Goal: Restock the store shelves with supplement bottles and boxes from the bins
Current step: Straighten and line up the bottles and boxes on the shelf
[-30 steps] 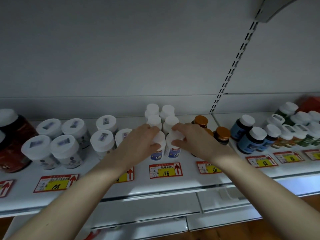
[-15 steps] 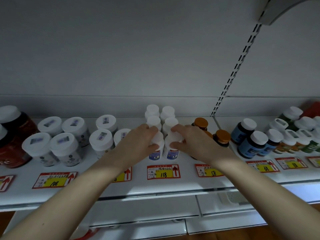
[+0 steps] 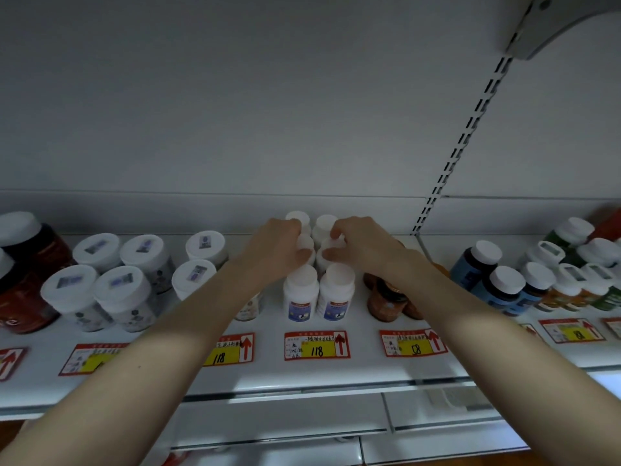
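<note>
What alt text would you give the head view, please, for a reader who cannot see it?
A person's left hand and right hand each grip a small white bottle behind the front pair on a white shelf, above a price tag reading 118. White-lidded jars stand to the left, amber bottles and blue bottles to the right.

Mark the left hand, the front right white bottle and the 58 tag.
left hand (image 3: pixel 275 252): head view, back of the hand.
front right white bottle (image 3: pixel 335 306): head view, its label.
58 tag (image 3: pixel 415 348): head view, yellow patch.
</note>
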Tool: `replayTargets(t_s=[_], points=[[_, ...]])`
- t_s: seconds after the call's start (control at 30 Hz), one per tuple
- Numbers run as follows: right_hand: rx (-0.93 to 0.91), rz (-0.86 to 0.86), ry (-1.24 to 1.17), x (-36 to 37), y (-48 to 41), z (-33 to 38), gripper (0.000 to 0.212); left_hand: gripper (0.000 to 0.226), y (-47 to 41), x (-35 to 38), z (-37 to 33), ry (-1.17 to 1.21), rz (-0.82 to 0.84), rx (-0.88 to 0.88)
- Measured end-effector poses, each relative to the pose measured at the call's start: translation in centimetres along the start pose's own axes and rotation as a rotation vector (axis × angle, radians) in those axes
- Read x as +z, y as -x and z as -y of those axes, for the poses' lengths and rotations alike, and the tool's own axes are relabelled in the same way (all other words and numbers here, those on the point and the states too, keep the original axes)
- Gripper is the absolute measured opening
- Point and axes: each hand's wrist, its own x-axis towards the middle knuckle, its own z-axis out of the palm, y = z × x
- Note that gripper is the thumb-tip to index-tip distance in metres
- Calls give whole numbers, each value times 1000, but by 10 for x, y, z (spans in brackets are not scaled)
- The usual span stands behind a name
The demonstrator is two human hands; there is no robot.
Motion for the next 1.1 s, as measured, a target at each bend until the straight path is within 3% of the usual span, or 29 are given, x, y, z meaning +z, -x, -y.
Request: replayTargets(t_s=[0.3,0.47,0.67,1.1], points=[[-13,-3,-15,-1,-3,-8,43,35,-5,-3,2,61,0,33],[24,-95,-63,-14,-18,-9,41,34,-27,-14,10,67,-129,-9],[71,-20,-89,-6,-41,-4,47,41,-52,-1,14,78,40,-52],[81,-36,-105,-3,-41,-15,43,39,-55,4,13,78,17,-18]])
